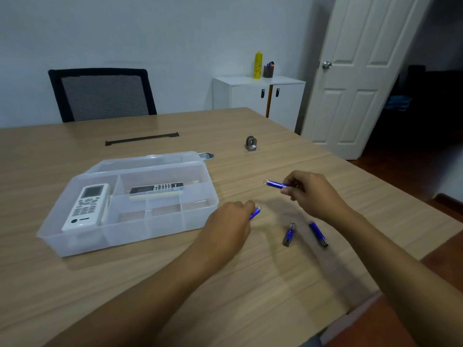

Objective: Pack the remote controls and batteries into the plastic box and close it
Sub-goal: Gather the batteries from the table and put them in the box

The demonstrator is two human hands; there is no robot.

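Item 1: clear plastic box (160, 229), lid open and lying back, on the tabletop (250, 284) just left of my left hand (230, 221). I count several compartments. The long left one holds a white remote control (86, 207) with a screen and grey buttons; there is a dark logo and a word near its lower end, too blurred for me to read. The rear compartment holds a black remote control (156, 190), tilted on its edge.

Item 2: four blue batteries. My left hand, fingers curled together, pinches one battery (255, 213) just above the tabletop, near the box's right wall. My right hand (310, 194), raised, pinches a second battery (276, 184) between thumb and fingertips, metal end pointing left. A third battery (289, 234) and a fourth battery (318, 233) lie loose on the tabletop between my forearms, near each other, not touching. I can read no label on any of them.
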